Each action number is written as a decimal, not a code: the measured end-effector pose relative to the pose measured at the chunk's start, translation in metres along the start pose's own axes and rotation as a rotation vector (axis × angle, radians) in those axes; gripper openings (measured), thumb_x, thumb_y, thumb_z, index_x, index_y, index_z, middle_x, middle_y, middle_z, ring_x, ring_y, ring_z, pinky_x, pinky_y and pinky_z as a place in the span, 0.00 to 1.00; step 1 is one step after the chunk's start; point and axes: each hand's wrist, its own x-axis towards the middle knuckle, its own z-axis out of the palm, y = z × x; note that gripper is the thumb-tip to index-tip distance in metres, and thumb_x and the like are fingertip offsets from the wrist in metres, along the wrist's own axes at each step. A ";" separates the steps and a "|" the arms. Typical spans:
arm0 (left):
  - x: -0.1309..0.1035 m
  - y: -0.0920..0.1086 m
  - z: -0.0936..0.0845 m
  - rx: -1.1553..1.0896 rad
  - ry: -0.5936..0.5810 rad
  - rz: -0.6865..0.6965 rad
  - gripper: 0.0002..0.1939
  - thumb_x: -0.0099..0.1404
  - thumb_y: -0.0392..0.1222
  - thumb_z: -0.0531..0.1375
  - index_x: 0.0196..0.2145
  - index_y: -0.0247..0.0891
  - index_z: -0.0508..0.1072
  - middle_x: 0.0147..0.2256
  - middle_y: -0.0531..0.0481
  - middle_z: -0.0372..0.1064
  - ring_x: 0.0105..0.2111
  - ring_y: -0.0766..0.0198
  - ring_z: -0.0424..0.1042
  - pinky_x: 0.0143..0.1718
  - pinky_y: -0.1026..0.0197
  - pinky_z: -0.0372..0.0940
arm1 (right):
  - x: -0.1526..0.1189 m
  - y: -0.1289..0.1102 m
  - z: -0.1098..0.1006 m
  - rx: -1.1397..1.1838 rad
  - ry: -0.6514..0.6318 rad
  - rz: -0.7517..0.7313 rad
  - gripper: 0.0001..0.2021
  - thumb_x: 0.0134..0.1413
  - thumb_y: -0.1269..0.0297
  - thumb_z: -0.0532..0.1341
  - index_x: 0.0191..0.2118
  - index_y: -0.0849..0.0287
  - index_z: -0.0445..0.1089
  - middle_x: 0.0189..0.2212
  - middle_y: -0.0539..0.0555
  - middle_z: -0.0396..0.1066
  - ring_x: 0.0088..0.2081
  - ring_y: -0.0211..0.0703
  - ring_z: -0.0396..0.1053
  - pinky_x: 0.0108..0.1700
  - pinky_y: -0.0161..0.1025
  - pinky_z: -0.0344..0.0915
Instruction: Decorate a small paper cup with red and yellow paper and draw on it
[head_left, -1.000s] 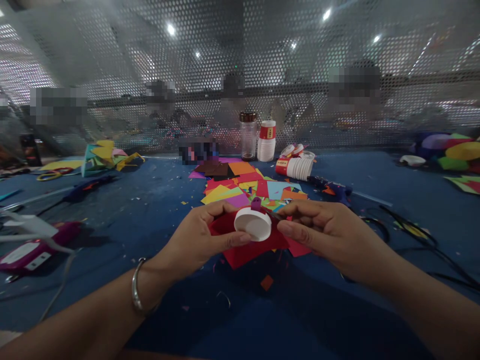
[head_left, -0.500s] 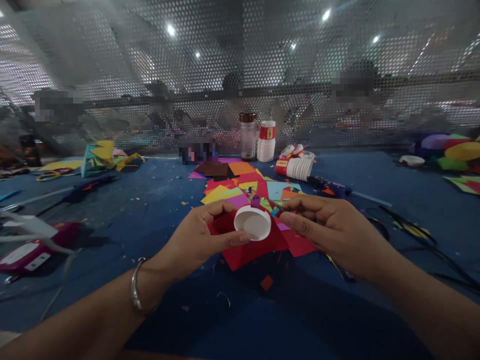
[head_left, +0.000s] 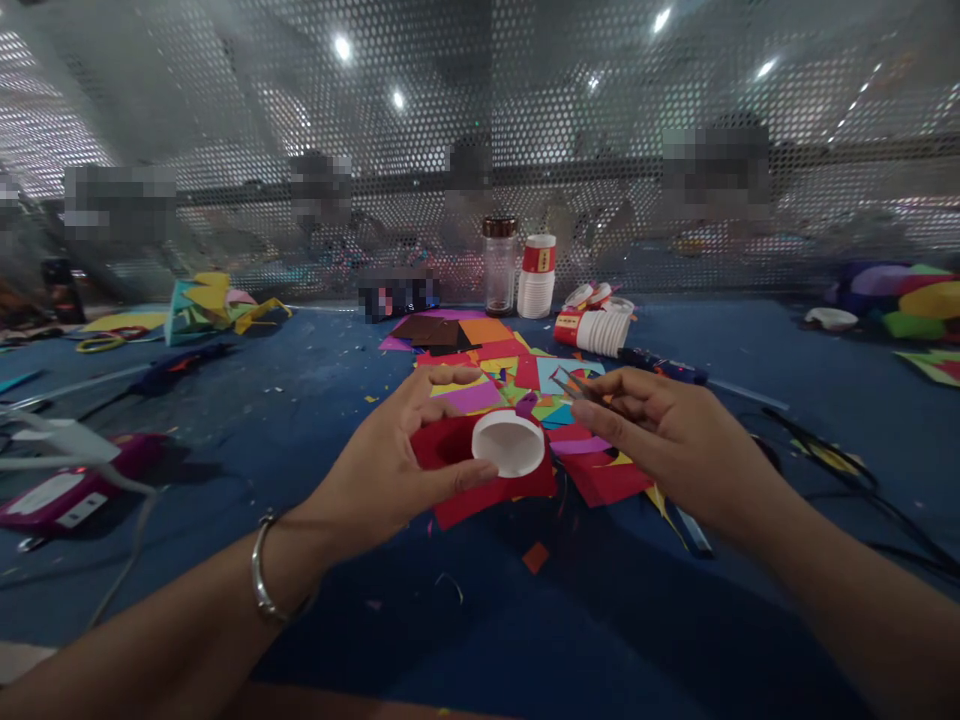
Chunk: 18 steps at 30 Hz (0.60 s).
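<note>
White paper cup [head_left: 508, 445] tipped on its side, mouth turned toward the wearer, above the near part of the desk [head_left: 420, 640]. It is grasped by the left hand [head_left: 409, 450]: the thumb is laid along the lower left of the rim, the forefinger is stretched out past the cup; the other fingers are partly hidden. A purple paper tab [head_left: 527, 403] is seen at the cup's upper edge.

Thin metal tweezers [head_left: 574, 383] are pinched between thumb and fingers of the right hand [head_left: 660, 440]; the tips are pointed up and left, slightly parted, apart from the cup. A silver bracelet [head_left: 261, 575] is worn on the left wrist.

Red paper [head_left: 457, 512] is spread beneath the cup. Beyond the hands, coloured sheets are heaped. Farther back, a lidded glass jar [head_left: 499, 270] is stood beside an upright cup stack [head_left: 537, 285]; a second stack [head_left: 592, 332] is laid on its side. At left, a magenta power strip [head_left: 90, 490] is noted, with a white cable.
</note>
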 end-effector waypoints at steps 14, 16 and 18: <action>-0.001 -0.009 -0.002 0.030 -0.087 0.012 0.36 0.57 0.47 0.73 0.58 0.43 0.63 0.46 0.47 0.76 0.48 0.51 0.77 0.57 0.43 0.66 | -0.003 -0.005 0.001 0.003 0.057 -0.048 0.24 0.55 0.37 0.64 0.35 0.56 0.72 0.26 0.52 0.72 0.25 0.41 0.65 0.26 0.38 0.58; -0.002 -0.010 -0.001 0.040 -0.096 0.038 0.36 0.56 0.45 0.73 0.58 0.44 0.63 0.53 0.45 0.74 0.51 0.51 0.76 0.58 0.43 0.65 | -0.006 -0.010 0.005 0.069 0.026 -0.052 0.22 0.53 0.39 0.66 0.34 0.56 0.72 0.26 0.51 0.71 0.26 0.40 0.64 0.26 0.37 0.60; -0.003 -0.009 0.000 0.045 -0.110 0.063 0.36 0.56 0.43 0.73 0.59 0.45 0.63 0.58 0.45 0.71 0.52 0.52 0.75 0.58 0.46 0.66 | -0.008 -0.013 0.008 0.097 0.004 -0.076 0.21 0.52 0.41 0.68 0.32 0.56 0.71 0.27 0.51 0.70 0.27 0.40 0.65 0.28 0.37 0.62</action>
